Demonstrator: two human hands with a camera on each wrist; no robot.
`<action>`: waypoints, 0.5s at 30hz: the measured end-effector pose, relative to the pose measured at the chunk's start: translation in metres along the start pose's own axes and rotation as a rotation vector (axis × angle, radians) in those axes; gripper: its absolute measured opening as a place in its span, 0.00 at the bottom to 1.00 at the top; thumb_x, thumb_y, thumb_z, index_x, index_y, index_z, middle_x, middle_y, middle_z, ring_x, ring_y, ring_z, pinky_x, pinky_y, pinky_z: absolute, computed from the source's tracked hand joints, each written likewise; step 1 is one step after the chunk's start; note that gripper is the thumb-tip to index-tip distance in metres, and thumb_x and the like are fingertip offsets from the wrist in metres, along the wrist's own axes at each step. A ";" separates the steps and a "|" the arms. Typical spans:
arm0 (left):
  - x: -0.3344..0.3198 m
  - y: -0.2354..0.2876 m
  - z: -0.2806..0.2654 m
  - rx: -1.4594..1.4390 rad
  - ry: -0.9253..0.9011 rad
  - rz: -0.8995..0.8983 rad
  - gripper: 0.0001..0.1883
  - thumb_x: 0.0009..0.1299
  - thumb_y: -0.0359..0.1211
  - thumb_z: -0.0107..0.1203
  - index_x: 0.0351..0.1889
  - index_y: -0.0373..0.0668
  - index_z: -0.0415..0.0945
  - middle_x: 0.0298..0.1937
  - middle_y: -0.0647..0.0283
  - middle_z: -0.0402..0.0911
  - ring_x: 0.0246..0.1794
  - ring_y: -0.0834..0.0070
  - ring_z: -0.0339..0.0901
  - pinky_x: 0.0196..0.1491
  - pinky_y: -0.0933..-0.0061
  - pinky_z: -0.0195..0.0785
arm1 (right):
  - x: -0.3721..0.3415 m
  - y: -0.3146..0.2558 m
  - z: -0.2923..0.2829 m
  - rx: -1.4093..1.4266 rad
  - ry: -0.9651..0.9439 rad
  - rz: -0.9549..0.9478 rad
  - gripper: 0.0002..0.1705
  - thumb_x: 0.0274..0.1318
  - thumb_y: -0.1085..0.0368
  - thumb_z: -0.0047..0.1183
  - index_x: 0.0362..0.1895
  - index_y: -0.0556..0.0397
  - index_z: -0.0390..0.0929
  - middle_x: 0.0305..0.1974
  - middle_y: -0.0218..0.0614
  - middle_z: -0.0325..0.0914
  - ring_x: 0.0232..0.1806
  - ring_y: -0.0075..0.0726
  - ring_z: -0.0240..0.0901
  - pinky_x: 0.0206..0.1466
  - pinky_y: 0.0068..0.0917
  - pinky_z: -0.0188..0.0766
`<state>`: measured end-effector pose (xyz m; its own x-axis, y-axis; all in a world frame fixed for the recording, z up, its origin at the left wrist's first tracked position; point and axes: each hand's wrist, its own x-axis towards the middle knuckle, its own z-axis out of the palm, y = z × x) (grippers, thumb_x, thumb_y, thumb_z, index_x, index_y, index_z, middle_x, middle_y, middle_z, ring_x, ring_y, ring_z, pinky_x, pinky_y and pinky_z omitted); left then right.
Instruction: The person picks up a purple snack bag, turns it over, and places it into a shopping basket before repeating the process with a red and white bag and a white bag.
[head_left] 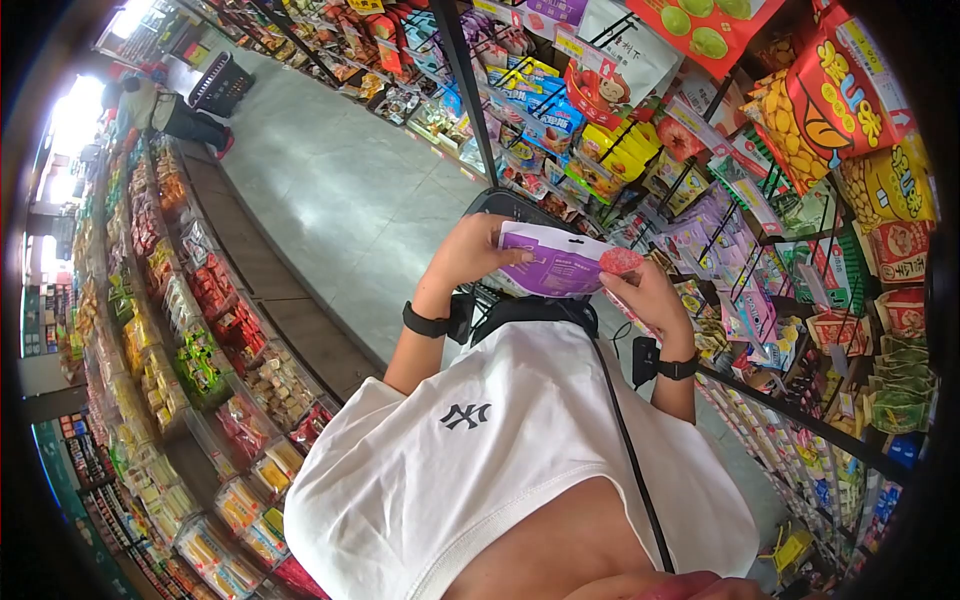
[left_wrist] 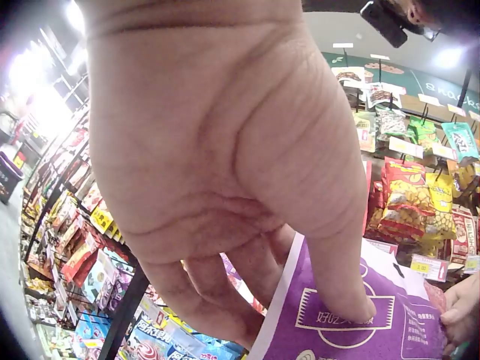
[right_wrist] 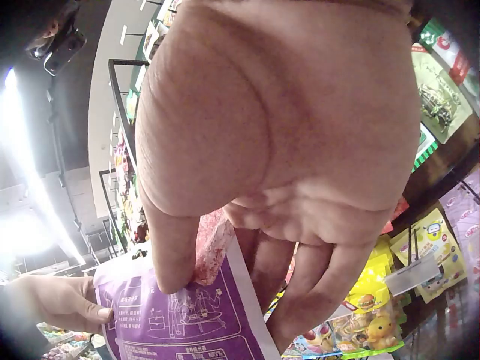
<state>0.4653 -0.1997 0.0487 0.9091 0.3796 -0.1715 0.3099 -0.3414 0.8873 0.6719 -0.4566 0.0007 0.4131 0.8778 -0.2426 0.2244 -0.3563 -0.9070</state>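
A purple and white snack bag (head_left: 555, 268) is held in front of the white shirt, one end in each hand. My left hand (head_left: 468, 252) pinches its left end, thumb on the printed face and fingers behind, as the left wrist view shows on the purple bag (left_wrist: 352, 319). At the other end, by a pink-red patch, my right hand (head_left: 650, 298) pinches the bag with thumb in front and fingers behind. White printed text and a line drawing cover the bag's face (right_wrist: 187, 319) in the right wrist view.
Racks of hanging snack bags (head_left: 610, 150) rise close on the right. Along the left runs a long low shelf of packaged goods (head_left: 205, 330). Between them lies a grey tiled floor (head_left: 300, 190). Farther off, a person (head_left: 185, 120) stands near a black shopping basket (head_left: 220, 85).
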 end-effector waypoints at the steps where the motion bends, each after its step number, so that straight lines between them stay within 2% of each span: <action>1: 0.000 0.000 0.000 0.005 0.001 0.006 0.15 0.62 0.34 0.74 0.43 0.38 0.87 0.33 0.55 0.89 0.30 0.68 0.85 0.39 0.67 0.76 | 0.000 0.000 0.000 0.005 -0.002 -0.002 0.22 0.64 0.53 0.66 0.53 0.57 0.85 0.41 0.41 0.89 0.40 0.34 0.85 0.48 0.34 0.79; 5: 0.001 -0.003 0.001 -0.004 -0.002 -0.008 0.15 0.62 0.34 0.74 0.43 0.38 0.87 0.33 0.55 0.89 0.30 0.67 0.86 0.39 0.66 0.76 | 0.002 0.005 0.000 -0.030 0.002 -0.030 0.22 0.64 0.52 0.66 0.53 0.56 0.86 0.41 0.40 0.89 0.39 0.35 0.85 0.47 0.34 0.79; 8: 0.001 -0.005 0.002 0.023 0.020 0.056 0.14 0.63 0.33 0.75 0.41 0.34 0.86 0.30 0.62 0.89 0.26 0.78 0.84 0.31 0.72 0.75 | 0.002 0.005 -0.001 -0.025 0.001 -0.031 0.22 0.64 0.52 0.66 0.53 0.55 0.86 0.41 0.40 0.89 0.39 0.35 0.85 0.47 0.34 0.78; 15: 0.001 -0.007 0.004 0.001 0.021 0.082 0.14 0.64 0.33 0.75 0.41 0.34 0.86 0.29 0.62 0.88 0.24 0.78 0.83 0.28 0.73 0.75 | 0.000 0.006 0.000 -0.011 -0.004 -0.012 0.23 0.64 0.52 0.66 0.53 0.57 0.86 0.42 0.41 0.89 0.40 0.34 0.85 0.47 0.33 0.78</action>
<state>0.4652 -0.2005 0.0399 0.9252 0.3687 -0.0895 0.2355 -0.3731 0.8974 0.6734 -0.4589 -0.0051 0.4065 0.8834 -0.2332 0.2394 -0.3492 -0.9059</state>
